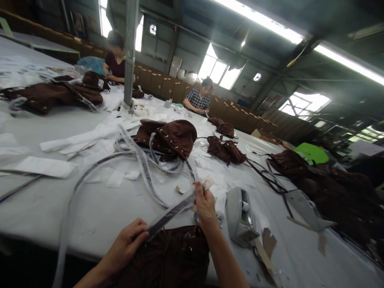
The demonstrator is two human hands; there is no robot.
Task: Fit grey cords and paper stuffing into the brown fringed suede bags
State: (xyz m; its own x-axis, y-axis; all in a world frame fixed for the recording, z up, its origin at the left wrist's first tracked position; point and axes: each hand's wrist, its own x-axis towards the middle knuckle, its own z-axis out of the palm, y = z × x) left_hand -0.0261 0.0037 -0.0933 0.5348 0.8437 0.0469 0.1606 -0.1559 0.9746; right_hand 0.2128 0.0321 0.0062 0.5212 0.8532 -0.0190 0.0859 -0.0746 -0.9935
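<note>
A dark strap in a clear plastic sleeve (171, 212) is stretched between my two hands, above a dark brown bag (177, 256) at the table's near edge. My left hand (130, 238) pinches the strap's lower left part, thumb on top. At its upper right, my right hand (204, 202) closes round the strap near a small beige piece. Beyond them lies another brown bag (177, 138) with gold eyelets. Looped plastic-sleeved straps (144, 168) spread from it across the table and hang over the front edge at left.
A grey tape dispenser (240, 216) stands right of my right hand, and another dispenser (306, 208) lies farther right. Brown bags (330, 188) are heaped at right. White paper strips (48, 166) lie at left. A metal post (130, 52) rises from the table. Two people (199, 98) work across it.
</note>
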